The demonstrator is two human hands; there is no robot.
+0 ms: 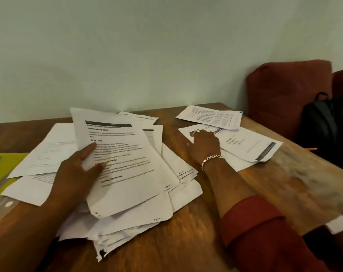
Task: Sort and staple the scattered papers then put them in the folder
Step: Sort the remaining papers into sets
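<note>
**Left hand lifts a printed sheet, right hand on far-right papers**

Left hand (76, 171) pinches a printed sheet (123, 160), thumb on its face, fingers hidden behind; sheet tilted up over the scattered pile (166, 195) at table centre. Right hand (205, 143), bracelet on the wrist, red sleeve, rests on a logo sheet (243, 143) far right; fingertips blurred, can't tell whether it grips. Another text sheet (210, 116) lies just beyond, overlapping it. Green folder (6, 165) at the left edge, partly under papers. Wooden table (186, 248). Black bag (327, 126) on red chair (280, 95), far right.
</note>
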